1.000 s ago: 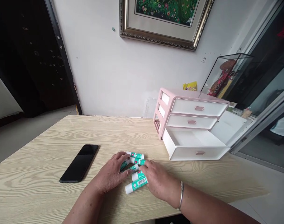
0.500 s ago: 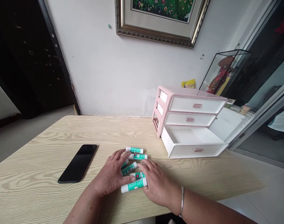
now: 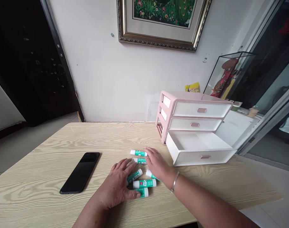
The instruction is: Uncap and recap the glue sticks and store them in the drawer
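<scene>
**L hand** (image 3: 117, 186): open, palm down, fingers spread, resting on the desk at lower centre of frame. Holds nothing; fingertips just beside the sticks.

**R hand** (image 3: 157, 164): open, fingers extended, palm down, silver bangle (image 3: 175, 182) on wrist. No grip seen; exact contact w/ sticks can't tell.

**Glue sticks** (image 3: 144, 183): 6 visible, white w/ green labels, lying loose btwn the hands at lower centre, not in a neat row.

**Handling**: round bodies, apt to roll; light fingertip contact at the ends steadies them best.

**Surroundings**: wood-grain desk (image 3: 63, 152); black smartphone (image 3: 80, 172) left of hands; pink-and-white 3-drawer organiser (image 3: 194, 123) right of centre, bottom drawer (image 3: 199, 142) pulled out.
</scene>
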Demonstrator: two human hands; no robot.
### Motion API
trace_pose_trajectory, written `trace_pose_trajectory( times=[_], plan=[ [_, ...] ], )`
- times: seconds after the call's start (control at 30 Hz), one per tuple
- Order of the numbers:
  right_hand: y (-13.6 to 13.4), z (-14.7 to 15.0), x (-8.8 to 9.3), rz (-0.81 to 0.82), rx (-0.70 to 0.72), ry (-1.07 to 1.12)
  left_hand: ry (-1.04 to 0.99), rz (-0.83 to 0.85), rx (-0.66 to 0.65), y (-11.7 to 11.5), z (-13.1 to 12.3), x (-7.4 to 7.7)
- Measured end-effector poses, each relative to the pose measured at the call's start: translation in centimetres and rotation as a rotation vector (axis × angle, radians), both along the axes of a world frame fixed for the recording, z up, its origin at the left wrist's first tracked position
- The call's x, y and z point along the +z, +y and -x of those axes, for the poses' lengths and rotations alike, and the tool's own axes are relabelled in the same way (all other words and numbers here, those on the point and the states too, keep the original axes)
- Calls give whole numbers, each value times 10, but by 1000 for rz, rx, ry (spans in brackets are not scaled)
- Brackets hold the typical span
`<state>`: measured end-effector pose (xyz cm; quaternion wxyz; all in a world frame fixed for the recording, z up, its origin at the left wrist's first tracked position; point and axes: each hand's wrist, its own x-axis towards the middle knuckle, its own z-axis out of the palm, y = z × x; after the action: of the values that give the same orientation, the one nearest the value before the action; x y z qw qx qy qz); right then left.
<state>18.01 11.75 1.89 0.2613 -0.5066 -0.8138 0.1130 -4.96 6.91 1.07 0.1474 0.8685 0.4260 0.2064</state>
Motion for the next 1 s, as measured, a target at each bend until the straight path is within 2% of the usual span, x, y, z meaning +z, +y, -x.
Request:
trace_pose_trajectory(
  times=[0.1,0.27,0.47,0.67,0.77,0.9,1.0],
  plan=[
    [28,6,-1,135,-46,-101,5,-13,8,2,2,-1],
    [42,11,-9,140,42,-101,4,-32,29,7,9,-3],
    [37,5,-14,180,78,-68,18,-32,41,9,12,-5],
    [21,1,-9,154,-25,7,15,1,54,7,10,0],
    [17,0,-8,144,2,14,0,18,75,4,10,2],
    [14,-9,-9,44,4,53,-39,-2,77,3,12,-1],
    [15,-36,5,-84,-34,108,-61,-47,71,6,13,-5]
  ],
)
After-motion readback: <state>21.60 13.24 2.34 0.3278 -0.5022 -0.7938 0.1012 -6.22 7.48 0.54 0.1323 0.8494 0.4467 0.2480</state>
